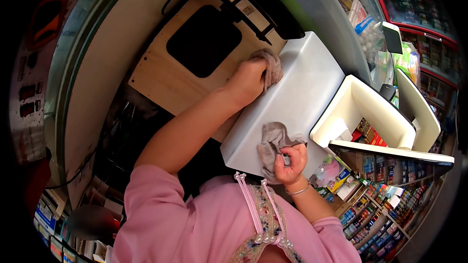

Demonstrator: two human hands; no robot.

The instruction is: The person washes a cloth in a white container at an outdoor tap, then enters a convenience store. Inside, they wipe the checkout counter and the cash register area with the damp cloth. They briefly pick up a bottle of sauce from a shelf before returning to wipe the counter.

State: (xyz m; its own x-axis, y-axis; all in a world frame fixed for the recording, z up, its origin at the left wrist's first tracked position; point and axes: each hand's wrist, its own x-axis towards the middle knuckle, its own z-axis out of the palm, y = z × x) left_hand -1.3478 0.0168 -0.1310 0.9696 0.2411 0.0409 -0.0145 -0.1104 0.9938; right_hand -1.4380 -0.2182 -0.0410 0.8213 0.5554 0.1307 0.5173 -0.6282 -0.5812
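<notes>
In front of me stands a smooth white box-shaped piece, lying at a slant across the middle. My left hand is closed around a crumpled greyish-pink cloth, which it presses against the far left edge of the white piece. Nearer to me, my right hand grips a grey cloth that hangs spread over the near right end of the same piece. The fingers of both hands are curled into the fabric.
A light wooden board with a dark rounded opening lies beyond my left arm. To the right stands a cream open bin-like container with a raised flap. Glass panels edge the left. Packed shelves fill the lower right.
</notes>
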